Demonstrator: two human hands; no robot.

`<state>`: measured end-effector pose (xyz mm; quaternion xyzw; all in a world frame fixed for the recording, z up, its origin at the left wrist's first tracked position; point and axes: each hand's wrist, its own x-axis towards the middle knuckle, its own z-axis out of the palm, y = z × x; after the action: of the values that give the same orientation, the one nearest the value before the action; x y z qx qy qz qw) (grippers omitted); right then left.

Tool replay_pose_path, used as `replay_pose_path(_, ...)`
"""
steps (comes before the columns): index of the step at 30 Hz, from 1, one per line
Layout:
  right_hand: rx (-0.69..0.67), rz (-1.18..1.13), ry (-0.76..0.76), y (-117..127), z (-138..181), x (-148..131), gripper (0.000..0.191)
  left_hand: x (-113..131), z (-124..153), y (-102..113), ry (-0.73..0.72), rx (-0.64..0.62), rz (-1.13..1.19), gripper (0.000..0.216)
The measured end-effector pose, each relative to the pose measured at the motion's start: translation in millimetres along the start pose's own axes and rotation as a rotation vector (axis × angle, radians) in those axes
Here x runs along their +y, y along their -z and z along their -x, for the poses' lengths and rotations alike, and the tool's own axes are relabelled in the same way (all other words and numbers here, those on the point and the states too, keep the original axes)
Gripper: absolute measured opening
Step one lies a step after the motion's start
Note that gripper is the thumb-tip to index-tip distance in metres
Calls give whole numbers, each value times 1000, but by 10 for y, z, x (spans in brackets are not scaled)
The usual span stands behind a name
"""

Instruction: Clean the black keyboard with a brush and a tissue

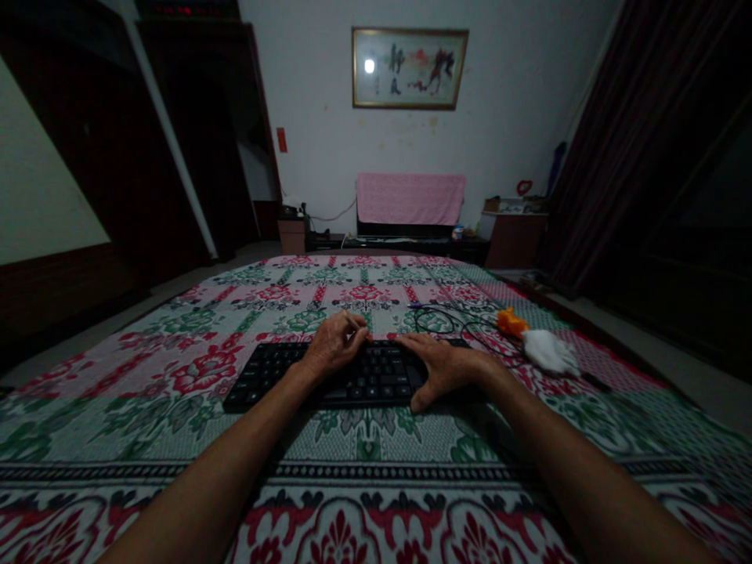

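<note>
A black computer keyboard (381, 376) lies flat on the patterned bedcover, slightly turned. My left hand (334, 343) is over its back edge, left of the middle. Its fingers are pinched together, and a thin pale tip shows between them, too small to name. My right hand (446, 366) spans the keyboard's right part, with the thumb at the front edge and the fingers at the back edge, holding it. Both hands and forearms hide some of the keys.
Behind the keyboard, a black cable (438, 319) lies in loops near a thin purple-tipped item (416, 305). To the right are an orange cloth-like thing (511, 322) and a white fluffy thing (551, 351). The flowered bedcover (364, 446) spreads all around. A pink cloth (411, 197) hangs by the far wall.
</note>
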<state>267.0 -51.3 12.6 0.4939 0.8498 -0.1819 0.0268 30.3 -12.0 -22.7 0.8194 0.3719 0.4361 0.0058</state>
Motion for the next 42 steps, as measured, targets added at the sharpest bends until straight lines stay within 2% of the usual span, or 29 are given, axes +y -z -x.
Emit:
replay_pose_path(4, 39, -26, 47, -13, 3, 9, 129, 10, -3, 8, 0, -53, -1, 11)
replay_pose_path(9, 106, -65, 125, -71, -39, 1, 127, -56, -2, 13, -16, 16, -72, 11)
replay_pose_path(15, 163, -84, 169, -129, -104, -110, 122, -37, -58, 162, 118, 62, -32, 14)
replay_pose_path(18, 155, -72, 164, -130, -106, -143, 120, 10, -77, 182, 133, 4, 20, 13)
replay_pose_path(21, 138, -59, 150, -129, -106, -140, 121, 15, -60, 133, 51, -96, 3, 10)
replay_pose_path(24, 131, -49, 151, -137, -114, -121, 121, -28, -26, 74, -47, -53, -66, 9)
replay_pose_path(27, 110, -34, 134, -143, -121, -111, 122, -58, -17, 74, -78, 8, -120, 11)
replay_pose_path(30, 98, -26, 129, -138, -117, -119, 122, -45, -37, 110, -49, 26, -124, 12)
replay_pose_path(35, 104, -50, 123, -128, -105, -135, 122, -31, -33, 82, -7, -62, -32, 11)
replay_pose_path(39, 106, -60, 129, -135, -111, -118, 121, -65, -11, 67, -18, 19, -86, 12)
replay_pose_path(42, 119, -58, 151, -145, -124, -97, 120, -56, -21, 110, 40, 6, -35, 13)
